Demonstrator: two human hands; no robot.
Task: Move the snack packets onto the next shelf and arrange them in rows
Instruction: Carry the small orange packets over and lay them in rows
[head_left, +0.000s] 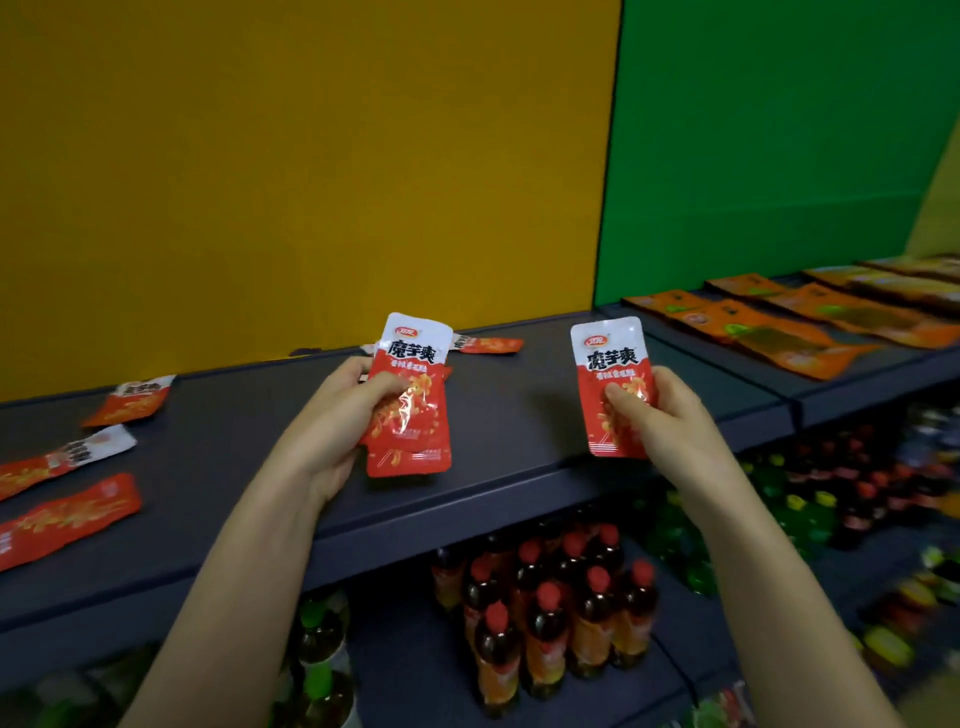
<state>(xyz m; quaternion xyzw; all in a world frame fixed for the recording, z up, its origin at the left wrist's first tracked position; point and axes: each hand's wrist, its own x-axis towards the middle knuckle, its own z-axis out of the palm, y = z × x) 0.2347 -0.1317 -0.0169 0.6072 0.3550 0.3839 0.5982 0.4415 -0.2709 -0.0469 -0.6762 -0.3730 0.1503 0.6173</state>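
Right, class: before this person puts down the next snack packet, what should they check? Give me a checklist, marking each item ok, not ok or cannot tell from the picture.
1. Right hand grips a single packet, thumb on its front: ok.
2. Left hand holds the stack of packets firmly: ok; their number cannot be told.
3. Bare space on the dark shelf between the hands: ok.
4. Room on the right shelf section, where orange packets lie in rows: cannot tell.
5. All loose red packets gathered: not ok; several lie scattered at the left.
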